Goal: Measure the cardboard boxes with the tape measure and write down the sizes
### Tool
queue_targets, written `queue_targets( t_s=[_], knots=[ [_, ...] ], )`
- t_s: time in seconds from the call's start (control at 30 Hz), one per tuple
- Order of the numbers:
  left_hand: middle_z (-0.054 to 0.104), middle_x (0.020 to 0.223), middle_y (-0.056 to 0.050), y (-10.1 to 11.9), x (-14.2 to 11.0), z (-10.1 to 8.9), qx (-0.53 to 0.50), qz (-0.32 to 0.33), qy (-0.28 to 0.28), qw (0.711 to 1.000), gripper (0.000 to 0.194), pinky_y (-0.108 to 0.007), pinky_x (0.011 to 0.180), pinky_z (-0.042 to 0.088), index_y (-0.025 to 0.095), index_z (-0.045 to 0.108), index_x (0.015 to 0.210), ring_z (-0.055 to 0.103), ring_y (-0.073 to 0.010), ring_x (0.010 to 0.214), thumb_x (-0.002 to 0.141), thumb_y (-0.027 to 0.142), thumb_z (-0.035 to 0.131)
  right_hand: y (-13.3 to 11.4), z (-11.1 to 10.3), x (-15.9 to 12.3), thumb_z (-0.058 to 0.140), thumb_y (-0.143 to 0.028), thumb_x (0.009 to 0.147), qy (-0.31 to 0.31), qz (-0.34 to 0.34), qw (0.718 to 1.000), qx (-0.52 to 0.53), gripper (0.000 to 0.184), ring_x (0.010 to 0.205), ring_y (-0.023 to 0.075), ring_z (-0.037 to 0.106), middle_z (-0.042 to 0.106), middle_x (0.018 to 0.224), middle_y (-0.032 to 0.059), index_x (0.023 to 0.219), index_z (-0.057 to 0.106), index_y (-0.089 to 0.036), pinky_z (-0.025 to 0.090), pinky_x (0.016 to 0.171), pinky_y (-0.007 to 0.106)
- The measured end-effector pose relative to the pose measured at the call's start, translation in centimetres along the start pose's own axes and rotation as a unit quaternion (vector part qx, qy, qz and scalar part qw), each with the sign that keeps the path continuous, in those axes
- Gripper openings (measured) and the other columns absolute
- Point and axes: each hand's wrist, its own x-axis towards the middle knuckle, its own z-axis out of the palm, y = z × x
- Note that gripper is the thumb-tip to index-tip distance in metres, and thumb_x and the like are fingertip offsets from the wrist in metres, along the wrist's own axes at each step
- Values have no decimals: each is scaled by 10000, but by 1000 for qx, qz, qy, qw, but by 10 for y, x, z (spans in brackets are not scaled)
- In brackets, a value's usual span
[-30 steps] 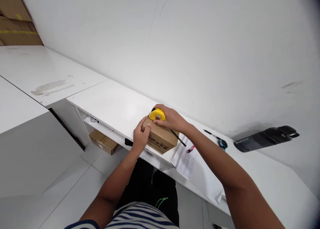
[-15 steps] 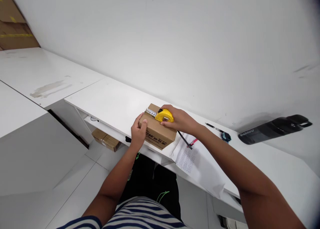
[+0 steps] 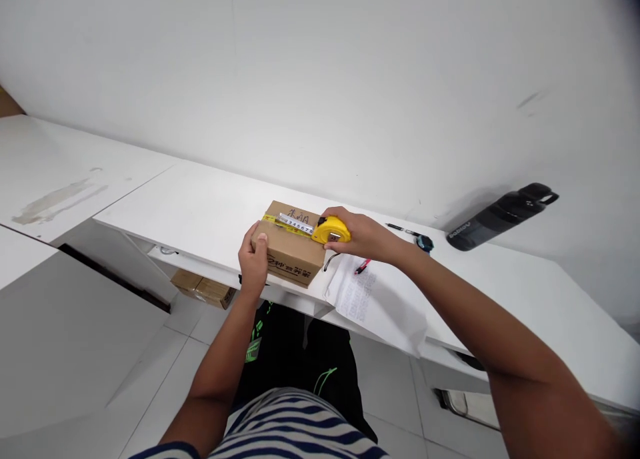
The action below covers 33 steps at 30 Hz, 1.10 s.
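Note:
A brown cardboard box [image 3: 287, 251] with black printing on its near side rests at the front of the white table. My left hand [image 3: 254, 259] grips its left end, the thumb pressing on the top and the fingers round the far corner. In my right hand [image 3: 353, 231] is a yellow tape measure [image 3: 331, 230], held at the right end of the box. Its numbered blade [image 3: 295, 224] runs across the box top toward my left hand, beside a strip of yellow tape. Handwriting shows on the top behind the blade. A black wrist strap dangles below the tape measure.
Right of the box lie a printed sheet [image 3: 380, 305] and a red pen [image 3: 363, 266]. Farther right are a black pen [image 3: 403, 229], a dark watch-like object [image 3: 425, 243] and a black bottle [image 3: 493, 220] near the wall. Another carton [image 3: 203, 288] sits below the table.
More of the tape blade is drawn out across the box top, and my hands are farther apart. The view has shifted, so the table and bottle appear farther left.

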Motion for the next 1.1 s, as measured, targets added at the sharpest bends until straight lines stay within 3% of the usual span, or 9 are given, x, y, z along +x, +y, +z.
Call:
queue_targets(
  t_s=[0.5, 0.6, 0.67, 0.77, 0.83, 0.9, 0.97, 1.1],
  knots=[
    [644, 1263, -89, 10, 2, -7, 27, -23, -32, 999, 380, -371, 1005, 479, 201, 595, 1240, 592, -240, 1170, 894, 348, 540, 0, -7, -5, 632, -346, 778, -18, 8, 1000, -18, 524, 888, 244, 639, 681, 1112, 51, 1256, 424, -292, 459, 702, 336],
    [599, 1321, -92, 28, 13, -19, 129, 42, -71, 988, 463, -409, 1025, 457, 233, 516, 1321, 563, -249, 1211, 864, 290, 568, 0, -7, -5, 625, -348, 779, -18, 2, 1000, -13, 519, 890, 242, 633, 678, 1110, 51, 1253, 425, -289, 455, 704, 337],
    [574, 1356, -82, 46, 27, -23, 238, 139, -130, 952, 464, -453, 1073, 401, 252, 533, 1315, 519, -265, 1261, 854, 279, 577, 0, -7, -5, 620, -351, 778, -18, 2, 1000, -13, 515, 894, 243, 629, 674, 1112, 55, 1251, 427, -286, 454, 705, 338],
    [568, 1383, -61, 69, 55, -14, 355, 270, -293, 846, 422, -483, 1103, 342, 265, 579, 1299, 479, -278, 1295, 883, 328, 547, -2, -8, -5, 616, -356, 778, -22, 9, 1000, -19, 522, 896, 250, 627, 674, 1106, 64, 1257, 424, -276, 451, 708, 341],
    [586, 1374, -40, 77, 75, 0, 374, 311, -403, 775, 401, -454, 1077, 367, 274, 588, 1300, 502, -262, 1269, 916, 341, 497, -2, -9, -5, 612, -361, 783, -23, 9, 999, -22, 524, 908, 255, 626, 672, 1113, 68, 1262, 419, -271, 450, 716, 343],
    [637, 1312, -21, 79, 93, 12, 373, 318, -479, 728, 369, -408, 998, 423, 286, 621, 1264, 559, -240, 1185, 947, 353, 443, -2, -9, -6, 609, -370, 788, -18, 10, 999, -26, 520, 917, 259, 625, 669, 1119, 68, 1262, 418, -272, 449, 723, 343],
    [687, 1224, -17, 80, 105, 18, 373, 321, -505, 709, 352, -381, 921, 450, 291, 664, 1204, 586, -235, 1103, 961, 380, 426, -1, -9, -6, 606, -374, 790, -16, 12, 1000, -24, 520, 912, 256, 626, 669, 1115, 64, 1264, 416, -275, 448, 720, 339],
    [729, 1090, -22, 81, 118, 5, 365, 342, -492, 712, 334, -389, 917, 428, 272, 721, 1087, 568, -233, 1025, 961, 406, 442, 1, -9, -8, 611, -371, 781, -18, 6, 1000, -14, 549, 901, 246, 628, 668, 1140, 62, 1284, 408, -284, 445, 702, 327]
  ],
)
